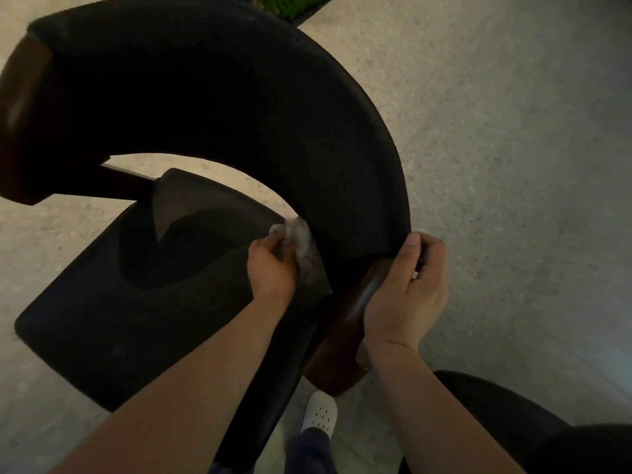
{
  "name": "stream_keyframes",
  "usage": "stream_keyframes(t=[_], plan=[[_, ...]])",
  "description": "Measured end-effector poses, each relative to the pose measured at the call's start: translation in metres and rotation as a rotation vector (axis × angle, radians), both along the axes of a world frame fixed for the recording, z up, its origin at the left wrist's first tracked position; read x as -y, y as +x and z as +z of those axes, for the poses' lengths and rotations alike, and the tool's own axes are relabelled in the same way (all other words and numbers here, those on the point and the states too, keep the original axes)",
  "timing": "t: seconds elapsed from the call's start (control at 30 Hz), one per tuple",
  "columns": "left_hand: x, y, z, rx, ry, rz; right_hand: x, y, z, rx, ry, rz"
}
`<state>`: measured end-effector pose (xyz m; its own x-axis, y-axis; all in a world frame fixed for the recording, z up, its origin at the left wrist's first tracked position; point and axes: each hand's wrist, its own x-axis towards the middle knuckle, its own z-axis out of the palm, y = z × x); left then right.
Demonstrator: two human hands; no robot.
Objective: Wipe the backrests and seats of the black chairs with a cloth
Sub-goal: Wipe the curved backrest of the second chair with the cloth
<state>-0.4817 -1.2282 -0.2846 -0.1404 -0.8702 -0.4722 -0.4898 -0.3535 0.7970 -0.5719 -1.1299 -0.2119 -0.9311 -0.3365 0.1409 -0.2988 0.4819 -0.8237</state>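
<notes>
Black chair [212, 97] with curved padded backrest, pale crumpled cloth [301, 244] pressed against its inner face

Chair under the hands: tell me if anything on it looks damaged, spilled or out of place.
Nothing stands out. The curved black backrest and seat show no visible tears or spills, though the dim light hides fine detail. The left hand presses a grey cloth to the backrest's inner face; the right hand steadies its wooden end.

Lounge or café: terrazzo floor [496, 165], upholstered chairs [239, 97]
</notes>
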Motion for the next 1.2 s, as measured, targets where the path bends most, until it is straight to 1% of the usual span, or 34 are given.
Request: stream_keyframes(t=[0.1,0.27,0.4,0.5,0.6,0.77,0.9,1.0,1.1,1.2], plan=[[0.004,0.017,0.007,0.021,-0.033,-0.043,0.001,0.0,0.001,0.01,0.004,-0.001],[0.013,0.015,0.047,0.031,-0.316,-0.144,0.0,-0.003,0.012,0.044,0.052,0.039],[0.024,0.001,0.078,-0.036,-0.452,-0.14,0.019,-0.019,0.033,0.137,0.049,0.015],[0.029,-0.012,0.095,-0.067,-0.505,-0.107,0.038,-0.026,0.036,0.14,0.133,0.042],[0.034,-0.026,0.11,-0.116,-0.546,-0.078,0.041,-0.025,0.031,0.095,0.153,0.044],[0.03,-0.051,0.124,-0.241,-0.583,-0.182,0.04,-0.024,0.029,0.017,0.166,0.045],[0.032,-0.059,0.126,-0.354,-0.563,-0.053,0.04,-0.024,0.025,-0.002,0.182,0.047],[0.029,-0.062,0.13,-0.415,-0.603,-0.074,0.04,-0.025,0.026,-0.002,0.184,0.045],[0.031,-0.069,0.129,-0.398,-0.708,-0.113,0.04,-0.024,0.028,0.002,0.19,0.048],[0.041,-0.079,0.124,-0.238,-0.755,-0.239,0.04,-0.024,0.029,-0.014,0.205,0.047]])
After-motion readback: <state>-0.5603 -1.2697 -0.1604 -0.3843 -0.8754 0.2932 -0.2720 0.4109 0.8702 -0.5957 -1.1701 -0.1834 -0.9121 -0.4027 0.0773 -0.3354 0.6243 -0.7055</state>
